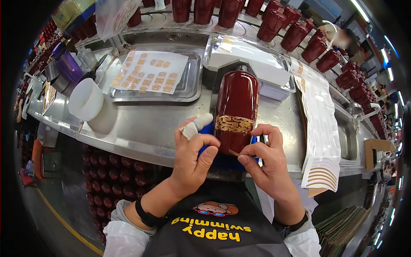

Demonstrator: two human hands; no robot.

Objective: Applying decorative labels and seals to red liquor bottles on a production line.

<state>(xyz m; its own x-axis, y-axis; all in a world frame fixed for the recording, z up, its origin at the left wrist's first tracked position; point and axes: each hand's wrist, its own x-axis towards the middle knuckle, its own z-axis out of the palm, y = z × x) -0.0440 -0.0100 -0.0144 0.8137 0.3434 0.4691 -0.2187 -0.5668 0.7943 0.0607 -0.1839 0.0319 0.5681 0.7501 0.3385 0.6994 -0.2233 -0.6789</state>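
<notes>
A glossy dark red bottle (238, 94) with an ornate gold band (234, 124) lies tilted in front of me, its neck pointing away. Blue material (208, 130) shows beneath its near end. My left hand (190, 158) steadies the bottle's lower left side with curled fingers; one finger wears a white cloth cover (197, 126). Thumb and index finger of my right hand (269, 160) pinch the end of a thin gold strip (233, 152) against the bottle's near end.
Left of the bottle, a sheet of gold stickers (150, 73) lies on a metal tray (193, 88), near a white bowl (86, 100). Backing paper with curved gold strips (322, 173) hangs over the right table edge. Several red bottles (269, 25) line the conveyor behind; another person (342, 39) is far right.
</notes>
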